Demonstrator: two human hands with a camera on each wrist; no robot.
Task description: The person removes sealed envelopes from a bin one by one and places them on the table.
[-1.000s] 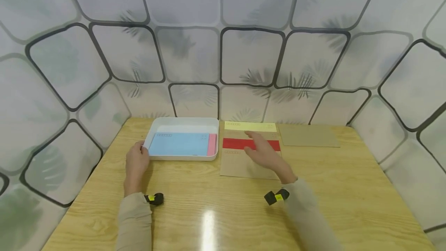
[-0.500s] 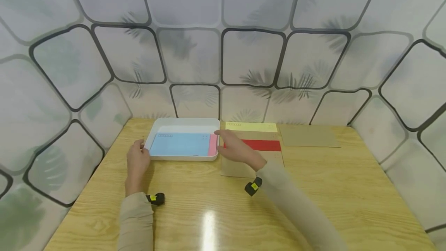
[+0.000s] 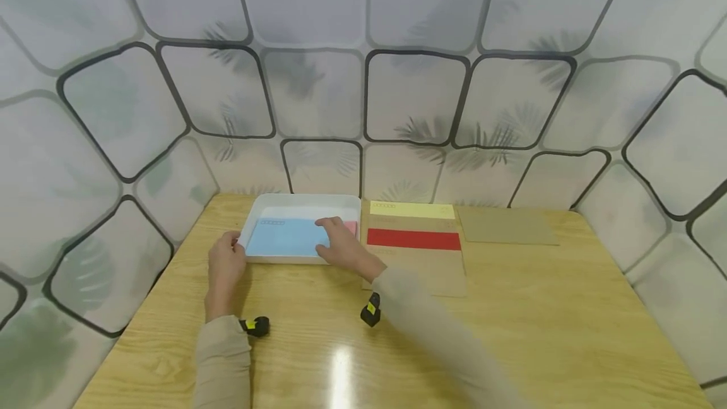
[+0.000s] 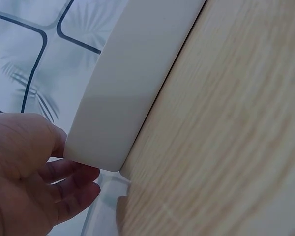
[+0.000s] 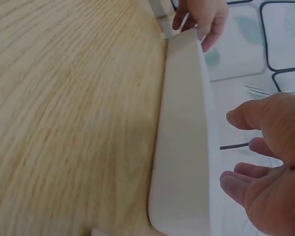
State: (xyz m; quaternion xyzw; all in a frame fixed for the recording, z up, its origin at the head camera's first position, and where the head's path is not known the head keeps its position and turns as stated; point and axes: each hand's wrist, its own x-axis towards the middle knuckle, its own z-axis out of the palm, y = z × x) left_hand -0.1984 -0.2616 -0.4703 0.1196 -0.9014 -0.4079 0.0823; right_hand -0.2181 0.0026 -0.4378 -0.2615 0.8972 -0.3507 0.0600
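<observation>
A white tray (image 3: 307,204) sits at the back left of the table, holding a blue envelope (image 3: 284,238) with a pink envelope (image 3: 352,227) showing at its right end. At the tray's left front corner, my left hand (image 3: 224,267) grips the wall; in the left wrist view, the thumb of that hand (image 4: 24,162) lies on one side and bent fingers on the other. My right hand (image 3: 344,248) hovers over the right part of the blue envelope, fingers spread. In the right wrist view, that hand (image 5: 273,160) stands above the tray's long wall (image 5: 184,132) with nothing between thumb and fingers.
Right of the tray lie overlapping envelopes: a yellow one (image 3: 411,209), a red one (image 3: 413,239) and brown ones (image 3: 420,273). Another brown envelope (image 3: 508,226) lies farther right. A patterned wall (image 3: 318,93) encloses the wooden table (image 3: 301,346) behind and at the sides.
My right hand has moved left from above the red and brown envelopes to over the blue envelope in the tray. My left hand has stayed at the tray's corner.
</observation>
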